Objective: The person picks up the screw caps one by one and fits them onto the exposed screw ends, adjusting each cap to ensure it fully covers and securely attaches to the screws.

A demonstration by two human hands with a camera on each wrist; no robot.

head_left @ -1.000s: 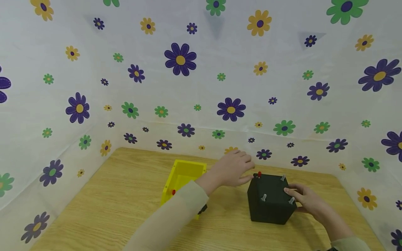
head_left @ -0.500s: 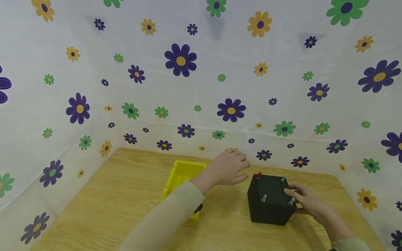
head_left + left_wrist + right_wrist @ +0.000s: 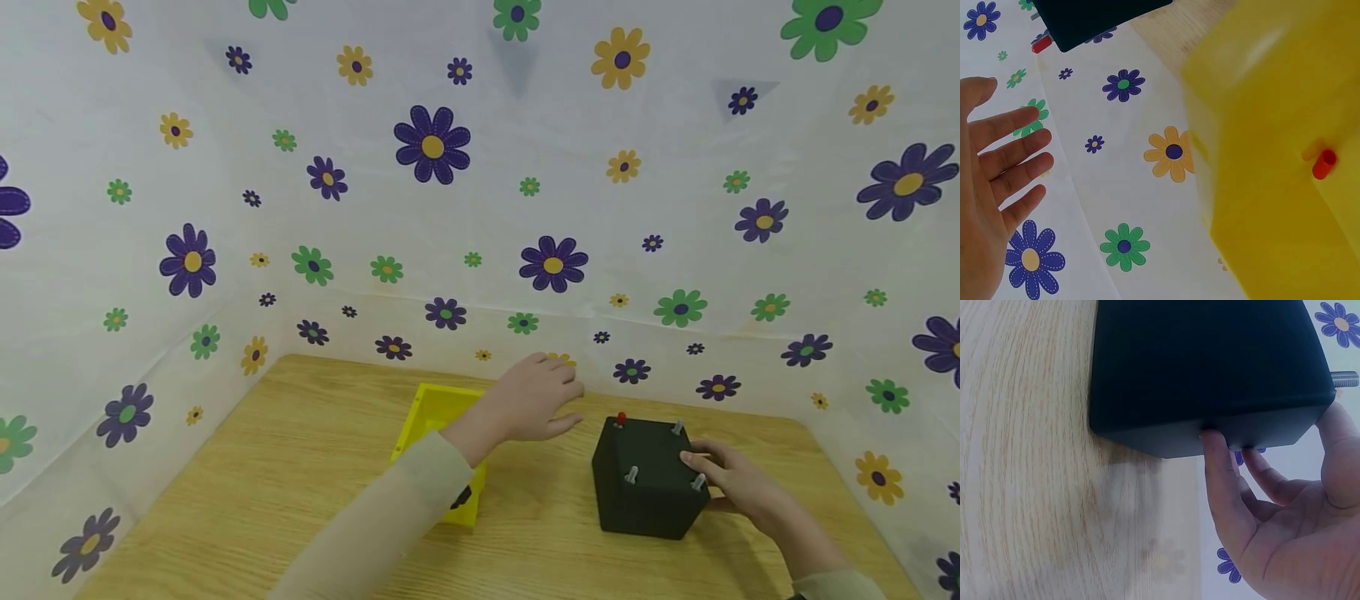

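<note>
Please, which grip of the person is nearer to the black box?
Right. The right grip holds the black box at its right side; the left grip is in the air to the box's left, not touching it.

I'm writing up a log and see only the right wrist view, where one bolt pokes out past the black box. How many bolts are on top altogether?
Observer: The head view shows four bolts on the black box, one near each corner.
Operator: Is anything fitted over one?
Observer: Yes, the one at the far left corner wears a red cap.
Operator: And the hand that I don't see?
Observer: The left hand hangs open in the air, apart from the box.
</note>
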